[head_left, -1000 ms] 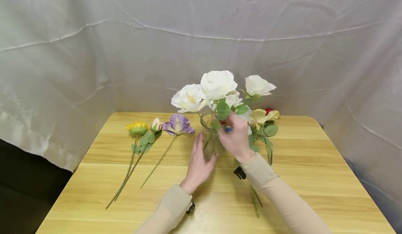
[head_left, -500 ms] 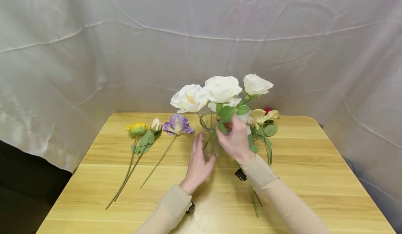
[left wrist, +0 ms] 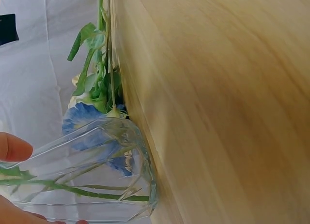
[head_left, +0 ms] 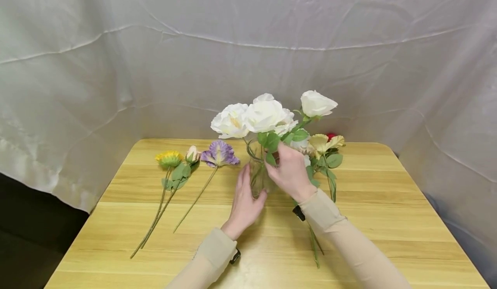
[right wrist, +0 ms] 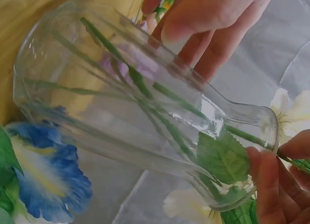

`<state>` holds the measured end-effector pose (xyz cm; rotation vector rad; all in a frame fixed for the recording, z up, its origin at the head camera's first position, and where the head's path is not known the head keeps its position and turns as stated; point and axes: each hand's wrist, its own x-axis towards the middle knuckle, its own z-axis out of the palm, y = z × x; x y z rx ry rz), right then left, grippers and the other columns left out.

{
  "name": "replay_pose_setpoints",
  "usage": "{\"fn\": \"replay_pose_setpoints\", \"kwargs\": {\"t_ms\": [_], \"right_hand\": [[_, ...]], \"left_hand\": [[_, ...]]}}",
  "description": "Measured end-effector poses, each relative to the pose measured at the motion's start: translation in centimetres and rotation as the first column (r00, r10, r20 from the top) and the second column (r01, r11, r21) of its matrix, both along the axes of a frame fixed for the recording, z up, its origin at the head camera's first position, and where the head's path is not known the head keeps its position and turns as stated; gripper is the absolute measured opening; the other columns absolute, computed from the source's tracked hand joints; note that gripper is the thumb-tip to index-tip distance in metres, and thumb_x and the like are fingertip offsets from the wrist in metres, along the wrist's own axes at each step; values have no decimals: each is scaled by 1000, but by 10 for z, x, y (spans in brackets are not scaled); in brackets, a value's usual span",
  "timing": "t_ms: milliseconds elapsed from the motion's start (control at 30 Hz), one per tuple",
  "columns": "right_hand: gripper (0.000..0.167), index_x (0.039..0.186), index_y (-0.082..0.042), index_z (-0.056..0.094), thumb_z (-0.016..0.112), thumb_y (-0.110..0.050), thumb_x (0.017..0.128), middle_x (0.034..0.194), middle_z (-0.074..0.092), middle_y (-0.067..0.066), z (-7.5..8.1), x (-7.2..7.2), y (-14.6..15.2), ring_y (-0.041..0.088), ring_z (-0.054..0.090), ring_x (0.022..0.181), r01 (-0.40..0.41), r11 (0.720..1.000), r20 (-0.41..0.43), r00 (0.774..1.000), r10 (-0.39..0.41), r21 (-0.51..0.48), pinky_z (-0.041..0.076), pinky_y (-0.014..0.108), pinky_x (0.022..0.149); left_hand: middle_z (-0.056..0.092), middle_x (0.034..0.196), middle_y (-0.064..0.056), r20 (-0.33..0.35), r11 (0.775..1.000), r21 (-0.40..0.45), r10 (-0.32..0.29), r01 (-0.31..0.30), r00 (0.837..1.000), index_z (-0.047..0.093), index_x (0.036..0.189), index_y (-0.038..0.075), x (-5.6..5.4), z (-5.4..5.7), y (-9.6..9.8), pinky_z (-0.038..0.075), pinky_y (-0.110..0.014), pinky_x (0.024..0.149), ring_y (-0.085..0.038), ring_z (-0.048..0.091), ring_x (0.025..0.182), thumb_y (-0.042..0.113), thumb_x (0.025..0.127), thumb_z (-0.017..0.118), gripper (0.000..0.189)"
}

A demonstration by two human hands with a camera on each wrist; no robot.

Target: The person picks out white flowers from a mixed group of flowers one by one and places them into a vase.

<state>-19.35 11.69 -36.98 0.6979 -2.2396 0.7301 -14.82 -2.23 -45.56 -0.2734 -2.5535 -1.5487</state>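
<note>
My left hand (head_left: 245, 202) holds the clear glass vase (head_left: 257, 180) low on its side, thumb and fingers on opposite faces. Several green stems cross inside the glass (right wrist: 145, 161). At the vase's mouth, my right hand (head_left: 290, 172) pinches the leafy stem of a white rose (head_left: 265, 115), whose bloom is above the rim. Another white flower (head_left: 231, 121) with a yellow centre leans left out of the vase. A second white rose (head_left: 317, 104) tilts to the right. More white blooms are partly hidden behind the right hand.
On the wooden table (head_left: 372, 220), a yellow flower (head_left: 169, 158), a pale pink rosebud (head_left: 193, 154) and a purple flower (head_left: 220, 153) lie left. Right of the vase lie a cream flower (head_left: 324, 144), a red bloom (head_left: 331, 136) and a blue flower (right wrist: 53, 173). Grey cloth hangs behind.
The held white rose has shifted first right, then back left, and its bloom now sits lower over the vase. My right hand has dipped slightly; my left hand stays put on the vase.
</note>
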Motion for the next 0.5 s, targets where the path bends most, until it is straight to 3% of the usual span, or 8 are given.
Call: {"fn": "replay_pose_setpoints", "kwargs": {"t_ms": [233, 500], "right_hand": [[6, 82, -6, 64, 70, -8, 84, 68, 68, 10, 8, 0, -4, 24, 62, 55, 33, 990, 67, 997, -43, 135, 52, 33, 47], [14, 76, -5, 59, 66, -5, 88, 61, 58, 8, 20, -3, -6, 18, 51, 50, -25, 989, 84, 996, 13, 148, 49, 31, 46]], "left_hand": [[19, 167, -18, -26, 1000, -7, -1, 1, 1000, 16, 161, 5, 0, 0, -1, 29, -60, 123, -40, 28, 151, 16, 92, 65, 86], [20, 166, -19, -35, 1000, -11, 2, -2, 999, 16, 161, 5, 0, 0, -1, 30, -60, 122, -40, 29, 151, 14, 91, 66, 86]]}}
